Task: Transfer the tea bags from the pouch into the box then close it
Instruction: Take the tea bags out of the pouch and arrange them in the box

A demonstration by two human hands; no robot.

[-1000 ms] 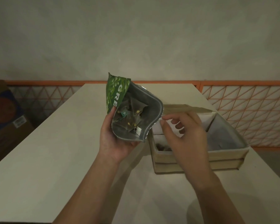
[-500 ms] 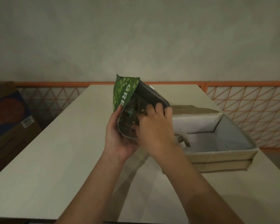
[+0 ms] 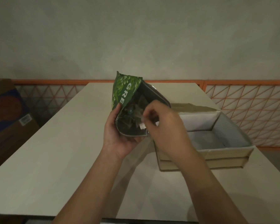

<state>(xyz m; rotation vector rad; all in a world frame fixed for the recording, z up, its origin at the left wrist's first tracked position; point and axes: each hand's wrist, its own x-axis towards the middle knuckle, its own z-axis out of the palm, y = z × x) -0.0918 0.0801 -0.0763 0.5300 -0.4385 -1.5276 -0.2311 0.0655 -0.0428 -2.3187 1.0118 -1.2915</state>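
Far left, off the table: a cardboard carton [image 3: 10,110] with a blue and orange print, not part of this.

Left hand [image 3: 120,136] cups the green tea pouch [image 3: 128,101] from below and behind, thumb curled over the near edge, holding it up off the table [image 3: 55,151] with its mouth tilted toward the person. Pouch is open; inside, a dark jumble of pyramid tea bags [image 3: 132,113], several at least, count not readable.

Right hand [image 3: 165,126] is at the pouch mouth, fingers bent together and pinching what looks like one tea bag's white paper tag [image 3: 142,126]. The bag itself appears still inside the pouch, or just at the lip.

Right of the hands: the open cardboard box [image 3: 217,152] sits on the table, white lined, lid flap [image 3: 192,107] folded back behind it. The visible part of its floor looks bare; the near left corner is hidden by the right wrist, so contents there can't be told.

Judgement: mid-transfer, early to middle. Plenty of bags left in the pouch, one apparently being drawn out. Remaining: empty the pouch into the box, then fold the lid down.
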